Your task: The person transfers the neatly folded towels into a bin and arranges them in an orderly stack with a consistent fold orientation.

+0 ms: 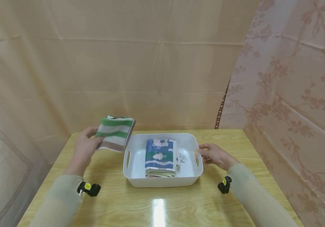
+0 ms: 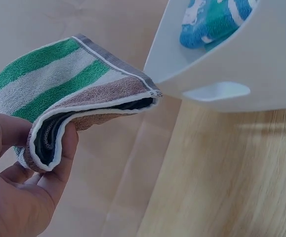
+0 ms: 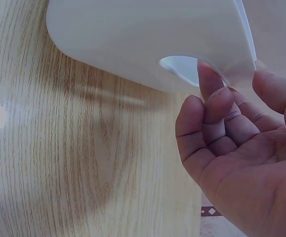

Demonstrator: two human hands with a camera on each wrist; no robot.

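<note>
A folded towel (image 1: pixel 114 132) with green, white and brown stripes is pinched at its near edge by my left hand (image 1: pixel 84 146), held up just left of the bin. The left wrist view shows its fold bending between thumb and fingers, dark inside. My right hand (image 1: pixel 215 155) grips the right end of a white plastic bin (image 1: pixel 165 182). In the right wrist view a fingertip (image 3: pixel 209 79) reaches into the handle hole and the thumb lies at the rim. Inside the bin stands a folded blue, green and white patterned towel (image 1: pixel 159 156), with pale folded cloth under it.
The bin stands on a wood-grain table (image 1: pixel 117 201). A white barcode tag (image 1: pixel 183 157) shows beside the towel in the bin. A beige curtain (image 1: pixel 151 78) hangs behind the table, and a floral curtain (image 1: pixel 293 104) hangs along the right side.
</note>
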